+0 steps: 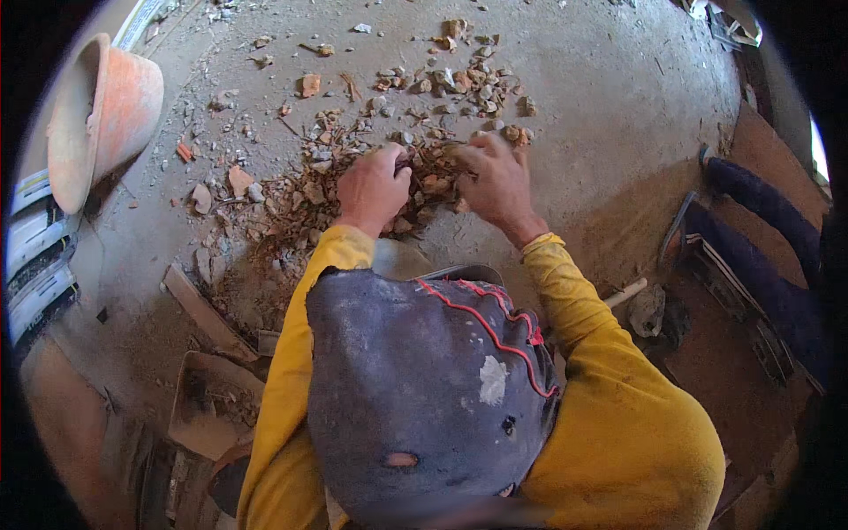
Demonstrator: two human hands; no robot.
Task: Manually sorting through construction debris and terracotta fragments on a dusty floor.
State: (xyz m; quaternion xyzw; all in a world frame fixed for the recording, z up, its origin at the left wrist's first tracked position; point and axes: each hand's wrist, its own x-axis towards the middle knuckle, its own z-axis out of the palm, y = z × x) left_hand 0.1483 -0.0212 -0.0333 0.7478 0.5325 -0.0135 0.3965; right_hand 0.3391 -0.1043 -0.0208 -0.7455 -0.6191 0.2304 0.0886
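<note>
Yellow sleeves (565, 296), brown-and-grey rubble (296, 208), faded orange bucket (131, 99)

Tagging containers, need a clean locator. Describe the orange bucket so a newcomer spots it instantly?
Start at the rubble heap at the left hand, then cross the floor to the picture's upper left edge. There sits the orange bucket, its wide mouth toward that edge. Its round, tapering wall sets it apart from the straight-edged white-and-grey objects just below it.

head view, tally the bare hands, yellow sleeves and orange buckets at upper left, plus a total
Bare hands: 2 (left hand, right hand)
Yellow sleeves: 2 (left sleeve, right sleeve)
Orange bucket: 1
Total: 5
</note>
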